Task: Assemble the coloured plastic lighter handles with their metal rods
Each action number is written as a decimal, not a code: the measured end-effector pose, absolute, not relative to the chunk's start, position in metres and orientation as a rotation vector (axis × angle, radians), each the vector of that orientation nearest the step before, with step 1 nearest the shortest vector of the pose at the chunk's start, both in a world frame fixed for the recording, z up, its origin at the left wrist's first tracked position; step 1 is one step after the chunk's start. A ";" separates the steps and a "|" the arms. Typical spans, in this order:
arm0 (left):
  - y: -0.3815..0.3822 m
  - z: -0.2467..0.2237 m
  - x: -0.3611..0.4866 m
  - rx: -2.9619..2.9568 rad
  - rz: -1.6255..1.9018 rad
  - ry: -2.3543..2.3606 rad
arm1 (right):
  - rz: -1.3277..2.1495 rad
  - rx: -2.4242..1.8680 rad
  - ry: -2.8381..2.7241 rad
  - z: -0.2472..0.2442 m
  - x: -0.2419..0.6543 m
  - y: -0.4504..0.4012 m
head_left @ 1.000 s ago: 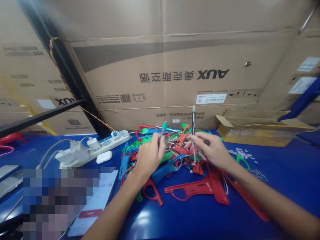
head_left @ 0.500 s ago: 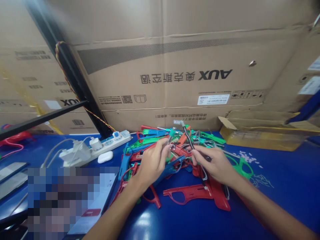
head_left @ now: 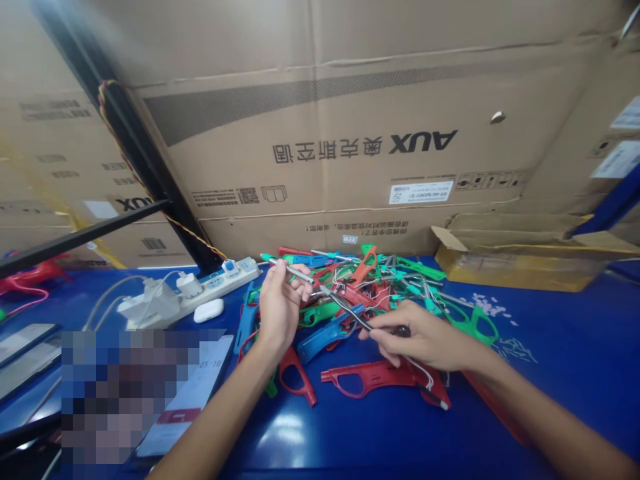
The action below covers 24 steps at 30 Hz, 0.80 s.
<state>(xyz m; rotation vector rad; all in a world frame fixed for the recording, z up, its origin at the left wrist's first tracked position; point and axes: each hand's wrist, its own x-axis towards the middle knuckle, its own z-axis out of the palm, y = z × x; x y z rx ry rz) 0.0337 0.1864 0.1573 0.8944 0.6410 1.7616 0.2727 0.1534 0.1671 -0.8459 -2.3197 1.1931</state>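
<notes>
My left hand (head_left: 281,303) is closed around a thin silver metal tube (head_left: 299,272) with a green end, which points right. In my right hand (head_left: 417,333) is a slim black stick (head_left: 347,308) with a pale tip and a dark rounded rear end; I cannot tell its exact kind. The stick's tip lies close to the tube's right end; whether they touch is unclear. Thin white wires (head_left: 423,370) hang below my right hand, over a red plastic lighter casing (head_left: 370,379). Behind both hands lies a pile of red, green and blue lighter casings (head_left: 327,337) with metal tubes.
A white power strip (head_left: 215,287) with plugs and a white earbud case (head_left: 209,311) lie left. Nearer is a phone or tablet (head_left: 190,393). An open cardboard box (head_left: 515,267) stands back right, near small pale bits (head_left: 487,305). Large cartons (head_left: 320,113) wall the back.
My left hand has turned and moved left, bringing the metal tube into clear sight. The black stick in my right hand has swung from steep to slanting down-right, its tip now toward the tube.
</notes>
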 end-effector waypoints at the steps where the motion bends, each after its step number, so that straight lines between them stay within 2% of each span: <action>1: 0.186 0.157 0.035 0.889 1.757 0.638 | 1.203 -0.843 -2.316 0.166 0.272 0.153; 14: 0.185 0.156 0.035 0.906 1.695 0.625 | 1.135 -0.855 -2.313 0.162 0.271 0.157; 24: 0.185 0.158 0.033 0.988 1.756 0.676 | 0.740 -0.920 -2.320 0.161 0.276 0.166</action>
